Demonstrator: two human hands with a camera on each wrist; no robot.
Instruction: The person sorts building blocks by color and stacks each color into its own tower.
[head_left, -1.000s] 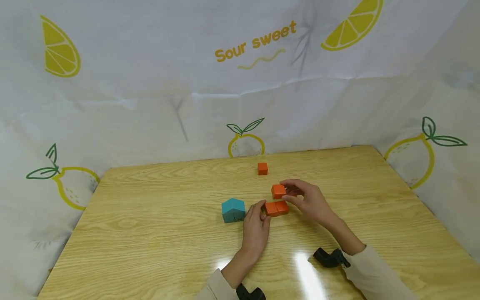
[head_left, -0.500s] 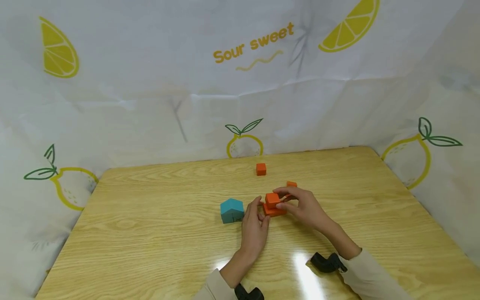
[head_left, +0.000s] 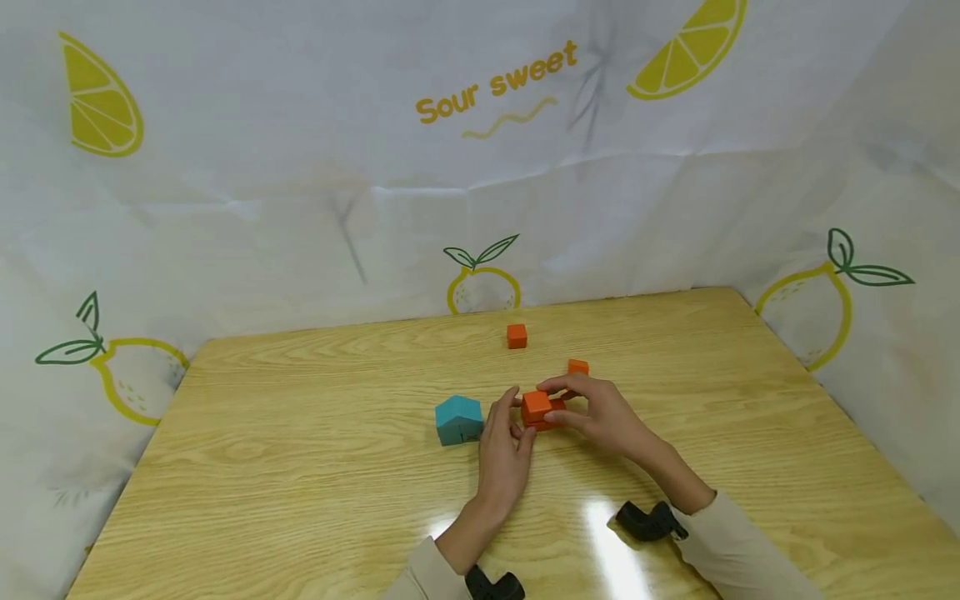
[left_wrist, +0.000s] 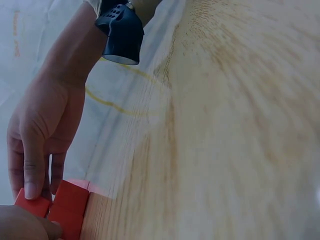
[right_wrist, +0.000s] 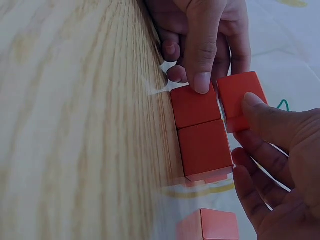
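Observation:
Two orange-red cube blocks (right_wrist: 205, 147) lie side by side on the table, their faces touching in the right wrist view. My right hand (head_left: 611, 421) pinches a third cube (head_left: 536, 406) between thumb and fingers, just over the left one of the pair; a thin gap or seam shows between them. My left hand (head_left: 504, 462) holds the left end of the pair, thumb on the near face and index finger behind it. From the left wrist, the held cube (left_wrist: 34, 204) is partly covered by fingers.
A teal house-shaped block (head_left: 459, 419) stands just left of my left hand. One orange cube (head_left: 578, 367) lies behind my right hand, and another cube (head_left: 517, 336) sits farther back. Dark wrist-worn devices (head_left: 647, 522) hang from both sleeves. A lemon-print cloth (head_left: 300, 242) borders the wooden table.
My right hand has carried the pinched cube left and down, from behind the pair to over its left block. The cube behind that hand has come into view. My left hand stays at the pair.

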